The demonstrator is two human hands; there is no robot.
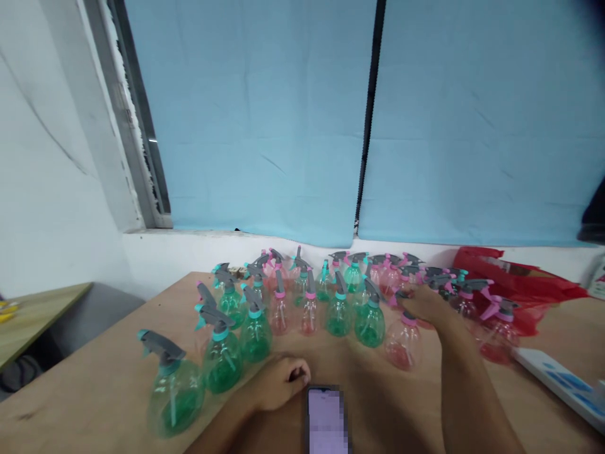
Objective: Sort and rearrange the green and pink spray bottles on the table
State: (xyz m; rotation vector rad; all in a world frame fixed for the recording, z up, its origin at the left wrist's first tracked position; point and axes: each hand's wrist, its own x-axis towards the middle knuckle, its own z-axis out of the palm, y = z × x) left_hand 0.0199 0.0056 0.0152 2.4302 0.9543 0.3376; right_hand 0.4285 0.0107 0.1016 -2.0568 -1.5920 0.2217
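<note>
Pink spray bottle (404, 345), right hand (422, 304) at top

A phone (327, 416) lies just right of the left hand (278, 381), its screen lilac. Right of the right hand (418, 304) are a crumpled red plastic bag (529, 297) and, nearer the wearer, a white slab (560, 384) with blue patches. Light blue curtains (255, 113) hang beyond both hands. Well left of the left hand, a wooden side table (51, 307) bears something yellow (7, 311).
</note>
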